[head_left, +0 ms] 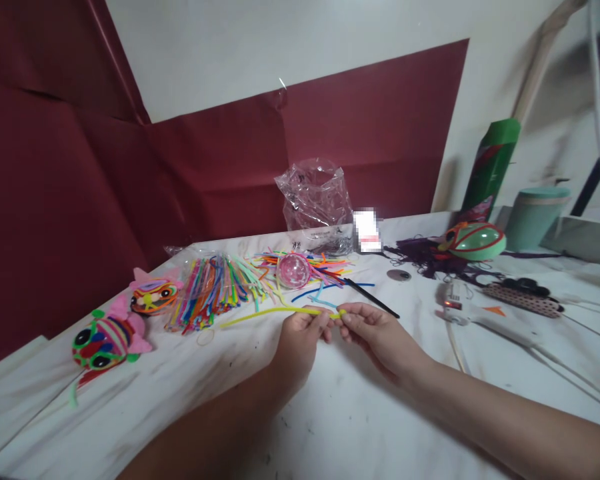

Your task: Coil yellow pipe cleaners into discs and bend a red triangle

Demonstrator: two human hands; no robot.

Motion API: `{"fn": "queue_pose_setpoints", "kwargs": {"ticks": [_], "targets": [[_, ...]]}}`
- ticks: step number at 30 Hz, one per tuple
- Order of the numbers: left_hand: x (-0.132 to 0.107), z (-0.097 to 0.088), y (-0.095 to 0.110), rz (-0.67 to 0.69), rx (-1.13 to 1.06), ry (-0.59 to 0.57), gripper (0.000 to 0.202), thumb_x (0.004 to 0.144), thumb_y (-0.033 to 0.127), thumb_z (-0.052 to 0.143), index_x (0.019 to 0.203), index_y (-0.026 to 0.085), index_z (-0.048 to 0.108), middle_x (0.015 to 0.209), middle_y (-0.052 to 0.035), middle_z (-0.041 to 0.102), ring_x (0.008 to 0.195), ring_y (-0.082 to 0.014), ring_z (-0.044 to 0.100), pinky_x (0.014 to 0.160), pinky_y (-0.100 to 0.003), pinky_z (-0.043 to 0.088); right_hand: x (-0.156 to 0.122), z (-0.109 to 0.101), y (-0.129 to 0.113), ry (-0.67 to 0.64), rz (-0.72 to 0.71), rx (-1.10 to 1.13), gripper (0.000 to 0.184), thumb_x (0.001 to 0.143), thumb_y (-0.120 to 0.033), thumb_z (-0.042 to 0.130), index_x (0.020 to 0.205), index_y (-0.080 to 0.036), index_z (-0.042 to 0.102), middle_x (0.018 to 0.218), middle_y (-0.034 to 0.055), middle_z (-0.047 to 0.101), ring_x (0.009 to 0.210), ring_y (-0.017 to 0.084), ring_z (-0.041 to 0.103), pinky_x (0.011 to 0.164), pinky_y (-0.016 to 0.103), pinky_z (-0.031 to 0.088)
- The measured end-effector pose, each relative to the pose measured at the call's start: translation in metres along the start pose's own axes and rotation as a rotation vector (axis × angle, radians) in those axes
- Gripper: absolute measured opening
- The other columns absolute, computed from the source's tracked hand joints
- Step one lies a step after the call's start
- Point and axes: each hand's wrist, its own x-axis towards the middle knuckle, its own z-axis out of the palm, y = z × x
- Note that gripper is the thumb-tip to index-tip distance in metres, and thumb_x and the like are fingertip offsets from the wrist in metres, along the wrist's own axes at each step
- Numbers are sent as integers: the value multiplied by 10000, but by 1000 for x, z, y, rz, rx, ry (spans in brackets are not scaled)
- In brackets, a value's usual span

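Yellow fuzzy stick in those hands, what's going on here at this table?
A person pinches a yellow pipe cleaner between both hands, the left hand and right hand meeting at one end while the rest trails left over the white table. Behind it lie a pile of coloured pipe cleaners and a pink ball. Two wrapped toys sit at the left, a glue gun at the right.

Bench tally. Wrapped fish figures: 2, near one, far one. Pink ball: 1. Green ball: 1. Clear bag: 1. Glue gun: 1. Teal cup: 1. Held yellow pipe cleaner: 1. Loose pile: too many to count.
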Motion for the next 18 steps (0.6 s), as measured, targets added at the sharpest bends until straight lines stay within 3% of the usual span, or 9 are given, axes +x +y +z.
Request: {"fn": "queue_pose_setpoints", "kwargs": {"ticks": [6, 12, 18], "targets": [[-1, 1, 0, -20, 5, -16, 200, 705, 321, 585, 682, 123, 572, 631, -20, 566, 530, -88, 462, 539, -225, 365, 1, -3, 3, -9, -40, -74, 276, 611, -387, 703, 677, -145, 588, 590, -8, 578, 566, 90, 506, 594, 233, 415], [-2, 0, 14, 47, 293, 86, 123, 674, 242, 571, 596, 147, 559, 498, 32, 477, 505, -95, 438, 523, -219, 343, 3, -8, 0, -4, -173, -569, 259, 723, -401, 570, 641, -156, 573, 546, -10, 544, 536, 107, 477, 539, 233, 385], [-4, 0, 15, 147, 510, 84, 96, 690, 218, 554, 622, 164, 596, 544, 14, 521, 559, -122, 491, 562, -223, 375, -2, -9, -12, -76, -367, -1034, 201, 764, -307, 461, 647, -180, 563, 587, 8, 576, 551, 128, 504, 528, 236, 378]]}}
